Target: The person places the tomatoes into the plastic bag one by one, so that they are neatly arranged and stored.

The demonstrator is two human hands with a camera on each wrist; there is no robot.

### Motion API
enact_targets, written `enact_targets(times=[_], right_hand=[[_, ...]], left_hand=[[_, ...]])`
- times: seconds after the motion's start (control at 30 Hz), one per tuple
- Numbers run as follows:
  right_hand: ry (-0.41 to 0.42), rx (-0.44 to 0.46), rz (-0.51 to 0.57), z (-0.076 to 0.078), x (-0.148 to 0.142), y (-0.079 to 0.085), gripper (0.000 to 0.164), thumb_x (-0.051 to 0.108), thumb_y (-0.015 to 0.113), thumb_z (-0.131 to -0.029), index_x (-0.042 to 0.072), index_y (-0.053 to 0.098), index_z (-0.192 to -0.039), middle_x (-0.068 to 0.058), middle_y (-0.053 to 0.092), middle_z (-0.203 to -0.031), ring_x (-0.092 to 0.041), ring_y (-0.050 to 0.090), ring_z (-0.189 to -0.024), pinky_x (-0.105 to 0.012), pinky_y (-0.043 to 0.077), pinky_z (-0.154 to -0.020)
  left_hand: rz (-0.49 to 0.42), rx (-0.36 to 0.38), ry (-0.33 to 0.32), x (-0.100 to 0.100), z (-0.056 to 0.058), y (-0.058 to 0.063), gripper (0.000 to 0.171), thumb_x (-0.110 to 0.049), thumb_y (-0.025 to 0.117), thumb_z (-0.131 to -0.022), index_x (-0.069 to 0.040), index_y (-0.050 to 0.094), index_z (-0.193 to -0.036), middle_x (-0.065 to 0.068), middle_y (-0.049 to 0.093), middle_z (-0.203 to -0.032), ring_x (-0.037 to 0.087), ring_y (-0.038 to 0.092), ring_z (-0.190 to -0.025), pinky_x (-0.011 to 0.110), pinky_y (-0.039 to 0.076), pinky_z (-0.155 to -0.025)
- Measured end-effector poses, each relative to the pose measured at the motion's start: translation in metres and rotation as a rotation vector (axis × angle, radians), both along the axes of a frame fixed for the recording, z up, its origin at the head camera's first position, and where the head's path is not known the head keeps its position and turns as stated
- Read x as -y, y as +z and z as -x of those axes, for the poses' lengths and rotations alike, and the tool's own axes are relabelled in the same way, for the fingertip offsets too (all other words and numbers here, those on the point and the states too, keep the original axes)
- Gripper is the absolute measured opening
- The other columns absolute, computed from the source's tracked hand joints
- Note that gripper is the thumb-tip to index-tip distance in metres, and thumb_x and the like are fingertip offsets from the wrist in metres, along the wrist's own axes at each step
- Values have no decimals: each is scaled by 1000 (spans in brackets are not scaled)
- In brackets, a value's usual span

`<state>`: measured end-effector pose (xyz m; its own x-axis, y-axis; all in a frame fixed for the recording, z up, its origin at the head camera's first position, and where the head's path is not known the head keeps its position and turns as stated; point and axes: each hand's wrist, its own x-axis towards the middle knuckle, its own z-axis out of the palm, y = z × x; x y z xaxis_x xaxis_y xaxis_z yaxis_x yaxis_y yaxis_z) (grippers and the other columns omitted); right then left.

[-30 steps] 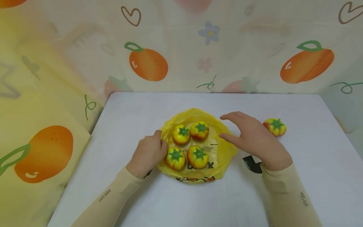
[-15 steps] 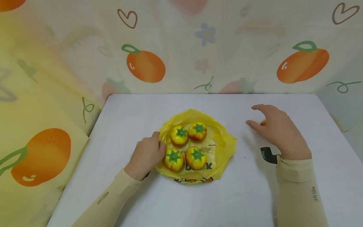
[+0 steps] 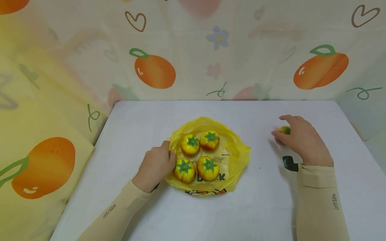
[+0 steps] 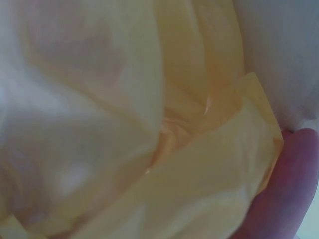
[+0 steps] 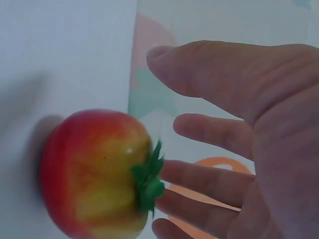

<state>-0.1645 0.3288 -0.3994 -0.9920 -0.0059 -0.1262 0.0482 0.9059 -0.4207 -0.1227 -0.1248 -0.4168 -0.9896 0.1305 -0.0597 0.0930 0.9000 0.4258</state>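
Observation:
My left hand (image 3: 156, 167) pinches the left rim of a yellow plastic bag (image 3: 239, 154). In the left wrist view, the thin crumpled bag (image 4: 199, 174) fills most of the picture, with a finger (image 4: 294, 184) at its edge. Several yellow-red toy tomatoes (image 3: 208, 168) with green star-shaped tops sit inside the open bag. At the right, my right hand (image 3: 307, 140) is over another toy tomato (image 3: 284, 130), which it partly hides. The right wrist view has this tomato (image 5: 99, 174) on the table, beside spread fingers, with the thumb apart from it.
The white table (image 3: 211, 217) ends at a cloth backdrop (image 3: 193, 50) printed with oranges, hearts and flowers. More printed cloth (image 3: 39, 110) hangs along the left side. Dark straps show near both wrists.
My right hand has moved right, away from the bag, to the lone toy tomato. The left hand has kept its hold on the bag's rim. The view has shifted slightly.

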Motion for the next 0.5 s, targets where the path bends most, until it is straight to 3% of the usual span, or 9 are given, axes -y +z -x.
enact_targets(times=[0.5], right_hand=[[-60, 123, -55, 3, -10, -13, 86, 54, 70, -100, 2, 40, -161, -38, 42, -155, -57, 41, -137, -78, 38, -114]], left_hand=[[19, -18, -5, 0, 0, 1, 13, -14, 50, -100, -3, 56, -99, 8, 54, -66, 22, 51, -51, 29, 40, -45]])
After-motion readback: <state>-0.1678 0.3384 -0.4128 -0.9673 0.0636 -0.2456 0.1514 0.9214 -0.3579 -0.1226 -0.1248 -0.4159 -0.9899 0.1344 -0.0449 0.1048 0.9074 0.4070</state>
